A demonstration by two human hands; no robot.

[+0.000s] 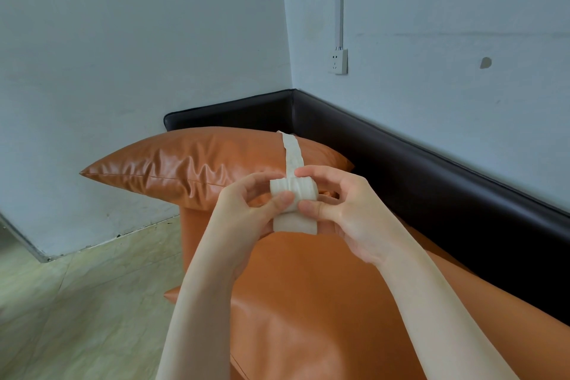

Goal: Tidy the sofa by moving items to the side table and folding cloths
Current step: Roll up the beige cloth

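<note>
A narrow white cloth strip [291, 151] runs from the top of the orange cushion down to my hands, where it is gathered into a small folded bundle [294, 191]. My left hand [246, 210] pinches the bundle's left side between thumb and fingers. On the bundle's right side, my right hand [342, 210] grips it with the thumb in front and curled fingers on top. Both hands are held above the orange leather sofa seat [308, 302]. The side table is out of view.
An orange leather cushion [197, 163] leans at the sofa's far end against the black backrest [401, 157]. White walls meet in a corner behind, with a socket [338, 61] on the right wall. Light tiled floor [86, 302] lies to the left.
</note>
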